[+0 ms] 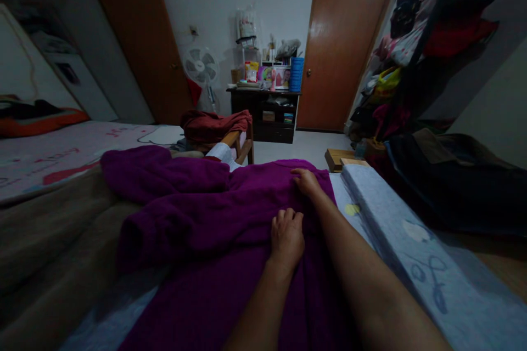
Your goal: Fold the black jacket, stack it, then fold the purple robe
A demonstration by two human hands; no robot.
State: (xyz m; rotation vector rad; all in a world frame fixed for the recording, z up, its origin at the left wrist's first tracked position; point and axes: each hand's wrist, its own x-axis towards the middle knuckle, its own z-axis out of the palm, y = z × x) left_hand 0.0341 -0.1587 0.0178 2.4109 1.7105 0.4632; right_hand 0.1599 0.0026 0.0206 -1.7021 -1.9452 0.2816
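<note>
A purple long-sleeved fleece top (pixel 247 285) lies spread over the bed in front of me, both sleeves reaching out to the left. One cuff opens toward the left near the brown blanket. My left hand (pixel 287 236) rests on the middle of the top with its fingers curled into the fabric. Farther forward, close to the right edge of the garment, my right hand (pixel 307 182) lies on the cloth, its fingers extended to the left and apart. The fabric under both palms is hidden.
A brown blanket (pixel 61 252) lies at left beside a pink printed bed cover (pixel 53 153). A pale blue mattress edge (pixel 395 230) runs along the right, near a dark clothes pile (pixel 453 186). Ahead are reddish cloth (pixel 214 126), a fan (pixel 201 66) and a black cabinet (pixel 263 115).
</note>
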